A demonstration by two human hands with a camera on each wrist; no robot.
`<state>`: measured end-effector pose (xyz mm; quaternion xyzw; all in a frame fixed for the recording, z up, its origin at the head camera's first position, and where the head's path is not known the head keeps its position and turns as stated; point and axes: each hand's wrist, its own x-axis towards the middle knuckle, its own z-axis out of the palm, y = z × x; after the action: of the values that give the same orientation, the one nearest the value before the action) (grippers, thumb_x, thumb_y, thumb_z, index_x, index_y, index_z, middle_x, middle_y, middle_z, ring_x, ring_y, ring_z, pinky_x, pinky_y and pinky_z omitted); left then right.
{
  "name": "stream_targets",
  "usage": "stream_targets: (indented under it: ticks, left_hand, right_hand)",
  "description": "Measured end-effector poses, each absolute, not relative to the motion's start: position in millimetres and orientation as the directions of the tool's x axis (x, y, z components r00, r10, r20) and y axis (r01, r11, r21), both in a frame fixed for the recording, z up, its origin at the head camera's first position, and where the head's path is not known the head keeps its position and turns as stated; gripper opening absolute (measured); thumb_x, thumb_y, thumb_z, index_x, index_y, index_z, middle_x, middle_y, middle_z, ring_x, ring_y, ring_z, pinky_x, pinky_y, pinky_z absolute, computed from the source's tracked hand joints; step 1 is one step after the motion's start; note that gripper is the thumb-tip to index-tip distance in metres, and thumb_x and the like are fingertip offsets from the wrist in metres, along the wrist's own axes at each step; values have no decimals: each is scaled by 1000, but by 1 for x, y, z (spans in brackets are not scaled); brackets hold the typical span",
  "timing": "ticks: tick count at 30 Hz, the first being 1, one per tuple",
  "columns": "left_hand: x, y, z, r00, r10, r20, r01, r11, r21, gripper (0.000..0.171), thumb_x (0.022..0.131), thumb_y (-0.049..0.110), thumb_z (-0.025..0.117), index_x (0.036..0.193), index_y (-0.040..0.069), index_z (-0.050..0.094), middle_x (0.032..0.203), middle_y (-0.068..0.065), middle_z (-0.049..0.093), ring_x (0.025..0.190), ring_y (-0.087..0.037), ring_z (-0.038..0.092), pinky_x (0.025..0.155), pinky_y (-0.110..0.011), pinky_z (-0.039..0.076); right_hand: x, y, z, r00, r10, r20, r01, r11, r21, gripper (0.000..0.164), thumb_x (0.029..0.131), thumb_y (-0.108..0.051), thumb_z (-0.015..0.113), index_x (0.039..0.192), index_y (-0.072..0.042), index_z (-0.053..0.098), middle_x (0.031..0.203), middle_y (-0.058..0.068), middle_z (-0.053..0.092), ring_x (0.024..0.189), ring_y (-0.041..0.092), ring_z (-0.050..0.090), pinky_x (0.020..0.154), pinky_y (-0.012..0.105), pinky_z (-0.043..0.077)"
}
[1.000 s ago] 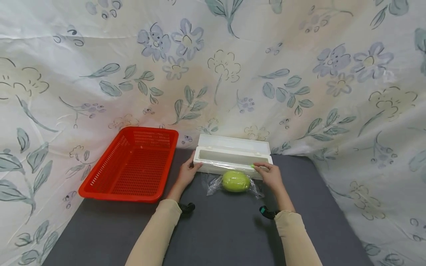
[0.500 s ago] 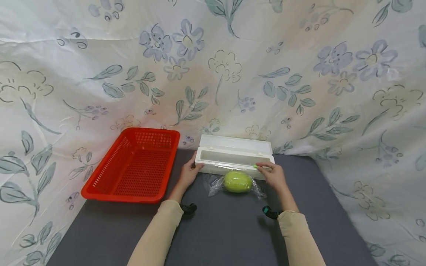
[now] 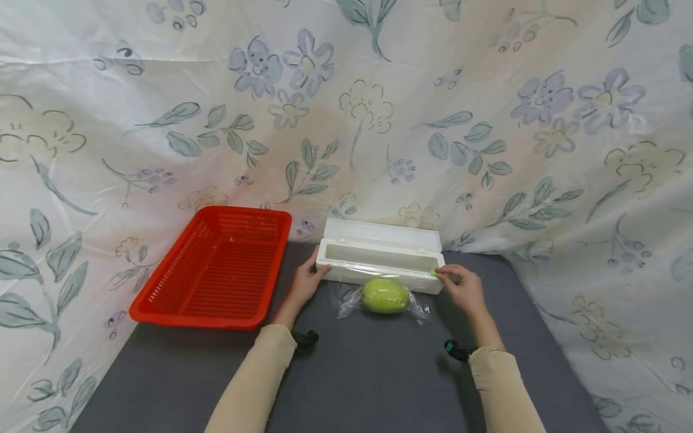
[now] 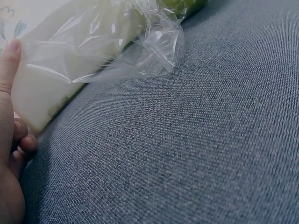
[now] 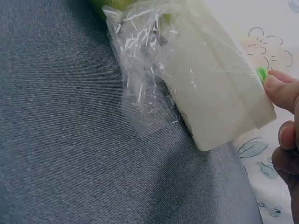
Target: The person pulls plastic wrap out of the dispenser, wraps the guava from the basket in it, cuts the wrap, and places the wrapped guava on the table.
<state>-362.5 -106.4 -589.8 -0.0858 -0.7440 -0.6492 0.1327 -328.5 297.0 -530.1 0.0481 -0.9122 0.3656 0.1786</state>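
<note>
A long white cling film dispenser (image 3: 381,233) stands at the back of the table with its lid raised. My left hand (image 3: 305,284) grips its left end, thumb on the front top edge. At the right end, my right hand (image 3: 467,290) pinches a small bright green slide cutter (image 5: 262,73) between thumb and forefinger, on the top edge. Cling film (image 4: 154,51) hangs over the front and covers a yellow-green oval fruit (image 3: 385,296), which lies against the dispenser. Crumpled film ends (image 5: 140,88) spread on both sides of the fruit.
To the left is a red perforated plastic basket (image 3: 281,258). A dark grey cloth (image 3: 373,373) covers the table. A floral curtain (image 3: 379,150) hangs right behind the dispenser and along both sides.
My right hand has slid the green slide cutter rightward along the edge to the dispenser's right end. My left hand keeps its grip, and the fruit stays where it was.
</note>
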Motion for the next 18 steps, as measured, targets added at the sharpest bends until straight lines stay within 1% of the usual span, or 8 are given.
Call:
stream_targets:
  ticks: [3, 4, 6, 9, 10, 13, 15, 18]
  left_hand:
    - [-356, -105, -581, -948, -38, 315, 307, 148, 940, 71, 97, -1, 74, 159, -4, 39, 160, -27, 42, 149, -43, 42, 112, -61, 43]
    - [-353, -105, -577, -949, -35, 315, 306, 153, 940, 71, 97, -2, 74, 158, -5, 40, 159, -28, 43, 148, -44, 42, 111, -61, 44]
    - [-350, -105, -574, -950, -33, 310, 302, 150, 942, 71, 96, -1, 75, 158, -6, 40, 159, -28, 43, 149, -44, 42, 112, -60, 44]
    - [-355, -107, -579, -957, -28, 289, 282, 155, 947, 72, 97, 2, 76, 159, -5, 40, 161, -23, 43, 150, -39, 42, 114, -57, 43]
    - [-358, -108, -583, -957, -26, 288, 281, 151, 948, 73, 97, 3, 76, 159, -5, 39, 162, -21, 43, 151, -38, 42, 115, -56, 43]
    - [-365, -110, -592, -965, -20, 262, 256, 154, 954, 75, 98, 6, 76, 161, -2, 38, 164, -17, 41, 153, -34, 40, 117, -54, 41]
    - [-366, -111, -591, -970, -18, 243, 237, 159, 958, 75, 98, 7, 76, 162, 0, 38, 164, -15, 42, 151, -29, 42, 117, -48, 43]
    - [-366, -113, -591, -979, -19, 201, 195, 160, 968, 76, 99, 10, 77, 163, 5, 38, 158, -16, 53, 115, -27, 67, 94, -33, 57]
  right_hand:
    - [-327, 302, -533, -935, 43, 353, -210, 734, -646, 14, 100, -9, 75, 110, -2, 82, 121, 17, 75, 114, 38, 69, 81, 46, 62]
    - [-327, 304, -534, -935, 53, 352, -201, 737, -646, 14, 100, -9, 75, 111, -3, 82, 121, 17, 75, 115, 38, 69, 81, 47, 62]
    - [-325, 309, -537, -933, 62, 353, -195, 740, -644, 14, 100, -8, 75, 111, -3, 82, 120, 17, 75, 114, 37, 69, 80, 35, 62]
    - [-325, 314, -538, -932, 72, 356, -190, 740, -645, 14, 100, -8, 75, 111, -3, 82, 119, 16, 76, 113, 36, 70, 79, 35, 62]
    - [-325, 315, -538, -934, 70, 352, -188, 738, -648, 14, 100, -10, 75, 111, -3, 82, 119, 16, 76, 111, 32, 70, 78, 30, 61]
    - [-327, 315, -539, -949, 106, 296, -147, 684, -715, 18, 101, -14, 74, 114, -4, 81, 121, 18, 75, 83, 19, 71, 65, 33, 61]
    - [-326, 316, -540, -960, 147, 238, -100, 616, -781, 22, 101, -17, 74, 118, -3, 80, 124, 18, 73, 60, 10, 61, 52, 24, 51]
    - [-326, 314, -542, -964, 206, 166, -36, 520, -853, 29, 101, -22, 76, 122, -3, 78, 126, 18, 72, 41, 7, 44, 43, 24, 41]
